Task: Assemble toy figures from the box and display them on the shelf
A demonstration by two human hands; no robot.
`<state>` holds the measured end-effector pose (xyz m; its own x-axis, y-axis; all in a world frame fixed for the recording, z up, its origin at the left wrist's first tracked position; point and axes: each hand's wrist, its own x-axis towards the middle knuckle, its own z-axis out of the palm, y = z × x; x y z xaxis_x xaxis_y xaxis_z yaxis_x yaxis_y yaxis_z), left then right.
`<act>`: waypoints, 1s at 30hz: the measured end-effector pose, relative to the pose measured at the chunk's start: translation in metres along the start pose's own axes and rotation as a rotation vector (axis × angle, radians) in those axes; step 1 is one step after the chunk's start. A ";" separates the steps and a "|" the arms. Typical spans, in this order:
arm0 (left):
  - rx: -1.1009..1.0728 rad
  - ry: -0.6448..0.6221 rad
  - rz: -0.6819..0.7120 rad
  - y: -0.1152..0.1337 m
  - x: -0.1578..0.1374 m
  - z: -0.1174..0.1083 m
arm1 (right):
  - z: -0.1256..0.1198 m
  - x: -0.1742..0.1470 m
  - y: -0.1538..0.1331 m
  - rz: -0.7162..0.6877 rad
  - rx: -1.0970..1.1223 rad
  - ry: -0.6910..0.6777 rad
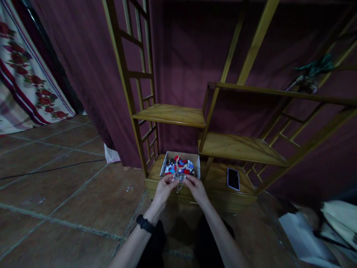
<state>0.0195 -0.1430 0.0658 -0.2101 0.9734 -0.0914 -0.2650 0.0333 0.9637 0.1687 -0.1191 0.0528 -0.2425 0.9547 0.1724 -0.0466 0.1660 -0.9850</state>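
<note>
My left hand (165, 186) and my right hand (196, 186) meet at the front of an open cardboard box (198, 163). Between them they pinch a small shiny silvery, see-through piece (180, 177), perhaps a clear plastic packet; what it contains is too small to make out. Several small items (170, 165) in red, blue, white and black fill the box, jumbled together. A beige branching piece (177, 162) rises among them, just beyond my fingers. On my left wrist is a black band (145, 224).
The box sits on the low base of a wooden shelf unit (173, 114). To its right lies a phone (233, 179) with a pale edge. A purple curtain (92, 93) hangs behind. White bags (306, 238) lie on the floor at right, and a cable (55, 169) at left.
</note>
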 end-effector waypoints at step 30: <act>-0.033 -0.489 0.178 0.203 -0.108 0.141 | -0.098 -0.077 -0.241 -0.249 0.199 0.088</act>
<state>0.1210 -0.2094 0.3069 0.2078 0.9557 0.2087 -0.2962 -0.1418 0.9445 0.2931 -0.2081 0.2770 -0.1160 0.9099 0.3983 -0.2844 0.3538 -0.8910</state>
